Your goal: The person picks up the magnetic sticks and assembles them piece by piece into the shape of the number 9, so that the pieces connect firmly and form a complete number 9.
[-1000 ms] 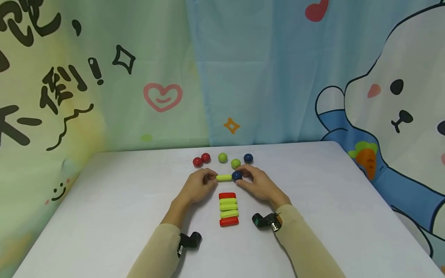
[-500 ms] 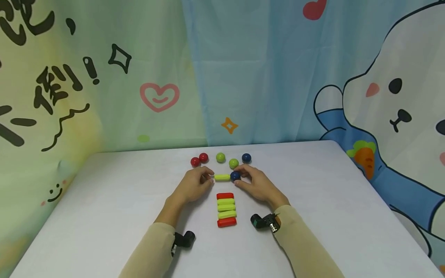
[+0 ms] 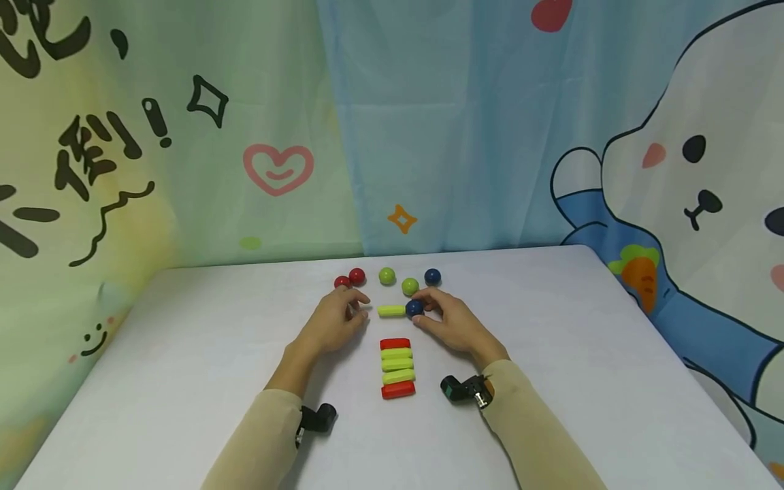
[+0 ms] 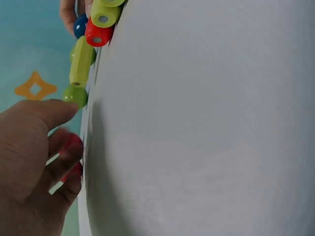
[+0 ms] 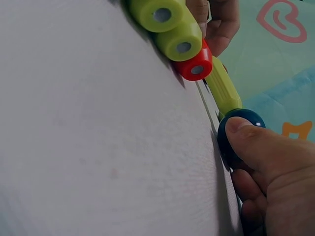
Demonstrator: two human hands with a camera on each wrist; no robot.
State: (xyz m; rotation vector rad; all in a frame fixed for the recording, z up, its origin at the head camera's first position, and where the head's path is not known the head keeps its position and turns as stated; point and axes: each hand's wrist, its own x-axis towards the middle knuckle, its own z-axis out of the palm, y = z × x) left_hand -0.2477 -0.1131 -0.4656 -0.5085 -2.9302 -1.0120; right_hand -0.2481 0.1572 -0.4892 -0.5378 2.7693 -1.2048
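My right hand (image 3: 450, 320) pinches a dark blue ball (image 3: 414, 308) between thumb and fingers; the right wrist view shows the thumb pressed on the ball (image 5: 241, 135). A yellow-green rod (image 3: 390, 311) extends left from that ball, its end against it. Left of the rod's free end, my left hand (image 3: 333, 320) holds nothing, its fingers loosely bent and apart. Just beyond its fingertips are two red balls (image 3: 357, 276), one partly hidden by the hand. In the left wrist view, the fingers overlap the red balls (image 4: 74, 142).
Nearer the person, several red and yellow-green rods (image 3: 397, 364) lie side by side in a column. Grey discs show on their ends (image 5: 183, 47). Two green balls (image 3: 386, 275) and another dark blue ball (image 3: 432, 277) sit toward the white table's (image 3: 520, 286) back edge, before a printed curtain (image 3: 416, 136).
My left hand has let go of the rod's left end and moved left and slightly back, toward the red balls. My right hand keeps its hold on the blue ball.
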